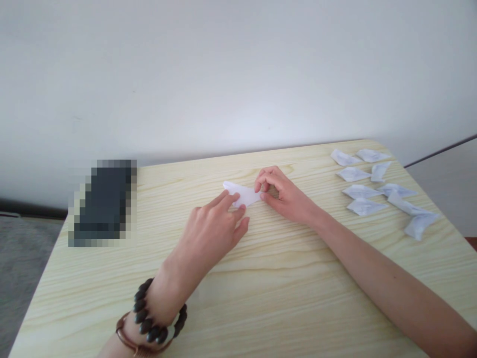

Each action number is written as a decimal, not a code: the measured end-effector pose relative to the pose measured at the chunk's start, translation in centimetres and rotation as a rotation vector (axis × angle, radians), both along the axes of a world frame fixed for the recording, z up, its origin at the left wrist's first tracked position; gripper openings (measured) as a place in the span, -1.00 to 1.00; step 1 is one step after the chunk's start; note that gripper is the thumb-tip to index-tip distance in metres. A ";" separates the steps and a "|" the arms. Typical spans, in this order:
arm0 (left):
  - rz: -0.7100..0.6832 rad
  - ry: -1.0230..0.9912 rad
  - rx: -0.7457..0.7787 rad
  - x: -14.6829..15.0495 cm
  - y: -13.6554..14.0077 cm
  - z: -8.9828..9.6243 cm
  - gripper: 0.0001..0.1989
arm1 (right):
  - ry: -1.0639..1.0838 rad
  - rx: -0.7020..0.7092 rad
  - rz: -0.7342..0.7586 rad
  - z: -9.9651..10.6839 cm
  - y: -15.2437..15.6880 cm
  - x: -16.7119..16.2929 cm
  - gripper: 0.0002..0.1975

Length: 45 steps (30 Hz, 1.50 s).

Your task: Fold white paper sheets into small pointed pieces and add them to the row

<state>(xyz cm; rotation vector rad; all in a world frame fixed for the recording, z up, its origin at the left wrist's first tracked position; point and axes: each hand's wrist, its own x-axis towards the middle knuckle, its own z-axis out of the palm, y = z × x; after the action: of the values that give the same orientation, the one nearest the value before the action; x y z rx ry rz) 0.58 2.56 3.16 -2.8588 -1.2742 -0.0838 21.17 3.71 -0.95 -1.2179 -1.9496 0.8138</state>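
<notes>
A small folded piece of white paper [246, 195] lies on the wood-grain table [238, 298], between my two hands. The fingertips of my left hand [214, 223] rest on its left part, fingers spread and pressing it against the tabletop. At the paper's right end, the thumb and forefinger of my right hand [283, 195] close in a pinch on its narrow tip. Dark beads and a brown band circle my left wrist. Part of the paper is hidden under my left fingers.
Several folded white paper pieces [360, 193] lie grouped at the table's right side, some touching or overlapping. A dark, pixelated flat object [106, 201] lies at the left edge. Behind the table rises a white wall [238, 74].
</notes>
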 end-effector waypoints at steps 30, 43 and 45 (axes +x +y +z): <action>-0.031 0.028 0.051 0.3 -0.4 0.1 -0.75 | -0.271 0.013 -0.186 0.1 -0.5 -1.8 -0.76; -0.050 0.026 0.079 0.4 -0.1 0.2 -0.78 | -0.030 -0.050 0.002 0.8 0.1 0.1 -0.66; -0.070 -0.007 0.089 0.3 0.0 -0.1 -0.78 | -0.013 -0.041 -0.018 0.5 0.1 0.0 -0.67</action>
<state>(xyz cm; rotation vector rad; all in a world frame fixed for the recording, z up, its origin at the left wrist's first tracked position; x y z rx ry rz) 0.88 2.54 3.01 -2.8298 -1.1408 -0.1474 21.21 3.84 -0.45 -1.2658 -1.9380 0.8420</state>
